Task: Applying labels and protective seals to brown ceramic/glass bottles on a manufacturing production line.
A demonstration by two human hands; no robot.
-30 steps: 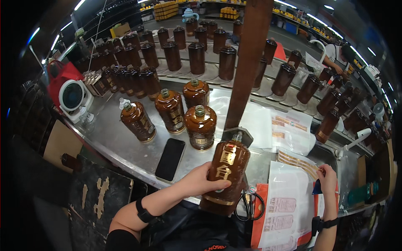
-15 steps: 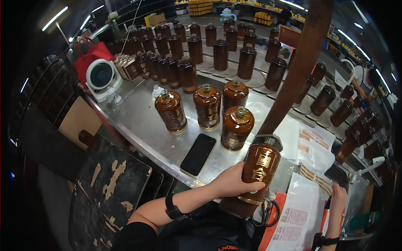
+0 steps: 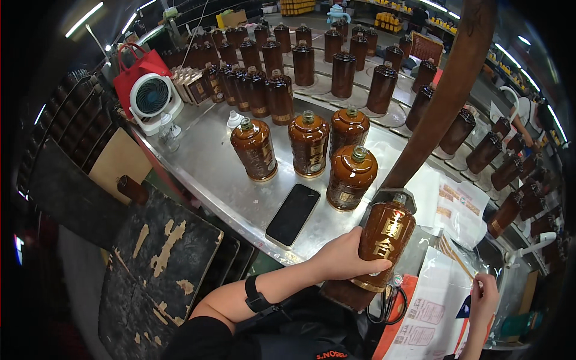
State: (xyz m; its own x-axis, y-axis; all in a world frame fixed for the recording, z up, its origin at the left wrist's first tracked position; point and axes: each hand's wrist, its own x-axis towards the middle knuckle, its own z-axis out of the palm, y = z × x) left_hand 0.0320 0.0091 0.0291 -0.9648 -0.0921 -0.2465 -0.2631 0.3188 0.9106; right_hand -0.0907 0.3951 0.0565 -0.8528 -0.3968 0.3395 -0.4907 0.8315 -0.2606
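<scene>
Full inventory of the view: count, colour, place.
Table: one, silver, centre
Held bottle: one, brown, in left hand
Standing bottles: four, brown, on table
Darker bottles: many, brown, rows behind
Phone: one, black, on table
Fan: one, white, left
Bag: one, red, behind fan
Post: one, brown, right
Sheets: several, white, right
Strips: several, gold, by right hand
Scissors: likely one, black, lower centre
Seat: one, black, lower left
Container: one, teal, lower right
Co-worker: one, light top, far right
Left hand: one, bare, gripping held bottle
Right hand: one, bare, at strips
</scene>
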